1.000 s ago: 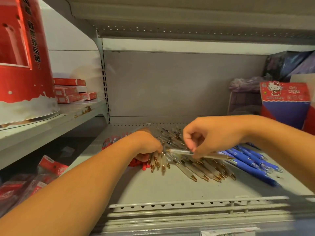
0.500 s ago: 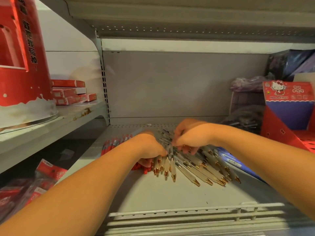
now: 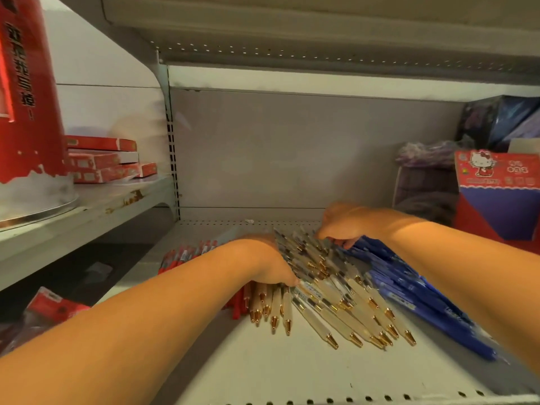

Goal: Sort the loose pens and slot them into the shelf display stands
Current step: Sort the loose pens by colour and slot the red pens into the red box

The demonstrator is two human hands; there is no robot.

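Observation:
A heap of cream pens with gold tips (image 3: pixel 336 314) lies on the white shelf (image 3: pixel 292 372). Red pens (image 3: pixel 181 255) lie to its left, blue pens (image 3: pixel 423 299) to its right. My left hand (image 3: pixel 263 261) rests palm down on the left side of the cream heap, pressing several pens; its fingers are hidden. My right hand (image 3: pixel 342 223) reaches to the far end of the heap, fingers curled down onto the pens' clip ends. Whether it pinches one pen cannot be made out.
A red and blue cartoon-cat display stand (image 3: pixel 496 194) stands at the right, with dark purple packs (image 3: pixel 423 156) behind it. A side shelf on the left carries a tall red tub (image 3: pixel 26 92) and stacked red boxes (image 3: pixel 102 162). Red packets (image 3: pixel 49 308) lie lower left.
My right hand has moved from the front of the heap back to its far end. The view has moved closer. My left hand stays on the pens.

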